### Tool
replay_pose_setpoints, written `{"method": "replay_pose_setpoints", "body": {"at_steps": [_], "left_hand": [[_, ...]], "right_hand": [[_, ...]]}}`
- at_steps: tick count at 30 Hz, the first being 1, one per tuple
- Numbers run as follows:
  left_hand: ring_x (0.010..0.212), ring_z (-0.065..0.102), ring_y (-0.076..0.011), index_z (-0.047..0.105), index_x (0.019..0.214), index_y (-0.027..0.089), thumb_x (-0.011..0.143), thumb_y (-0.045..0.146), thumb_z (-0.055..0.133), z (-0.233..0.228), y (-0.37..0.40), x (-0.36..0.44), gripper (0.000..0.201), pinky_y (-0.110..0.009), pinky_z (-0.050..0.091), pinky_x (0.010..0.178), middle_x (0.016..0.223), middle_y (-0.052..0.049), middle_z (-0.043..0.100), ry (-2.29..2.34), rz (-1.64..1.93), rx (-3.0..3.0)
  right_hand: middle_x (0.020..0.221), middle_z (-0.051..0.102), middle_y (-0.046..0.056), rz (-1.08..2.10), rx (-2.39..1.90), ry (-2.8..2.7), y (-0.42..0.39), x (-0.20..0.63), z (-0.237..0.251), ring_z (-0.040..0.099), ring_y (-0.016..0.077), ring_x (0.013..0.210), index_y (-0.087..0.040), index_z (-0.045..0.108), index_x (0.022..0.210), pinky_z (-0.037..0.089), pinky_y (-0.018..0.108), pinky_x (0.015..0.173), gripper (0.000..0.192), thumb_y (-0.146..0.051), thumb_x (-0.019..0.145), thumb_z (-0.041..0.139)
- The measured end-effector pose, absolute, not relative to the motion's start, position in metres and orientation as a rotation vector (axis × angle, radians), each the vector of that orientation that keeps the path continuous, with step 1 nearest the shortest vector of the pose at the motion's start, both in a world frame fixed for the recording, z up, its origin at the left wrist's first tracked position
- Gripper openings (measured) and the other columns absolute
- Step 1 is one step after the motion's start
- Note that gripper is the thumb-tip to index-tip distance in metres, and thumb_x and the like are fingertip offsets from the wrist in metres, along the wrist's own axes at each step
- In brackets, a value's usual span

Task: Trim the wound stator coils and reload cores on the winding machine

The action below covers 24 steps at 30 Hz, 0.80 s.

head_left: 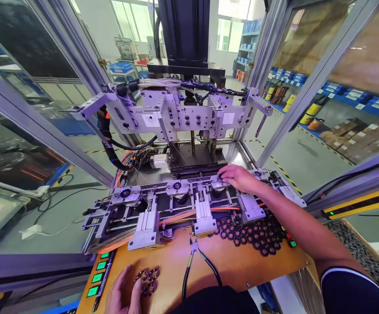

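My right hand reaches into the machine and rests on a small dark ring part at the third round holder of the fixture rail. Two more round holders sit to its left, each with a dark ring on it. My left hand lies at the near edge of the orange-brown bench, its fingers touching a small cluster of copper-wound rings. A spread of several more such rings lies on the bench under my right forearm.
Black-handled cutters lie in the middle of the bench. Green lit buttons line the left front edge; red and green buttons sit at the right. The grey tooling head hangs above the rail. Glass guard panels enclose both sides.
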<state>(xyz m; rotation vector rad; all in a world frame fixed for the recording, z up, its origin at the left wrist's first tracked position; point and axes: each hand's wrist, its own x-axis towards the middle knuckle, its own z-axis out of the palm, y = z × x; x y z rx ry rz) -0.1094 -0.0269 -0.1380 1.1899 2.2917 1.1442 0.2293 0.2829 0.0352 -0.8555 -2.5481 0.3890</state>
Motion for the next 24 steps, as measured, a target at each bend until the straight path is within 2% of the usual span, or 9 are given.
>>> {"method": "replay_pose_setpoints", "body": {"at_steps": [13, 16, 20, 24], "left_hand": [[0.121, 0.060, -0.0359, 0.057, 0.124, 0.014, 0.086, 0.054, 0.052, -0.130, -0.022, -0.105, 0.055, -0.055, 0.043, 0.109, 0.127, -0.020, 0.064, 2.320, 1.095, 1.278], [0.116, 0.062, -0.0356, 0.059, 0.120, 0.015, 0.085, 0.055, 0.052, -0.131, -0.022, -0.104, 0.053, -0.055, 0.045, 0.106, 0.123, -0.020, 0.066, 2.311, 1.152, 1.309], [0.116, 0.062, -0.0354, 0.059, 0.118, 0.016, 0.085, 0.057, 0.051, -0.133, -0.022, -0.104, 0.053, -0.055, 0.046, 0.105, 0.122, -0.019, 0.066, 2.305, 1.184, 1.307], [0.118, 0.061, -0.0351, 0.059, 0.119, 0.016, 0.084, 0.056, 0.053, -0.132, -0.023, -0.105, 0.053, -0.055, 0.045, 0.107, 0.123, -0.019, 0.066, 2.279, 1.175, 1.306]], "right_hand": [[0.106, 0.073, 0.011, 0.149, -0.906, -2.708, 0.281, 0.218, 0.037, 0.066, 0.0228, 0.100, -0.012, 0.077, 0.088, 0.057, 0.037, 0.088, 0.022, -0.008, 0.088, 0.056], [0.113, 0.072, 0.010, 0.098, -0.913, -2.714, 0.276, 0.222, 0.041, 0.066, 0.0235, 0.107, -0.013, 0.077, 0.098, 0.056, 0.039, 0.095, 0.025, -0.007, 0.088, 0.054], [0.130, 0.065, 0.010, 0.024, -0.935, -2.704, 0.266, 0.233, 0.039, 0.057, 0.0258, 0.126, -0.013, 0.072, 0.115, 0.048, 0.045, 0.108, 0.044, 0.003, 0.081, 0.049], [0.131, 0.064, 0.007, -0.006, -0.955, -2.742, 0.260, 0.240, 0.026, 0.055, 0.0273, 0.129, -0.016, 0.072, 0.114, 0.051, 0.047, 0.104, 0.051, 0.006, 0.073, 0.052]]}}
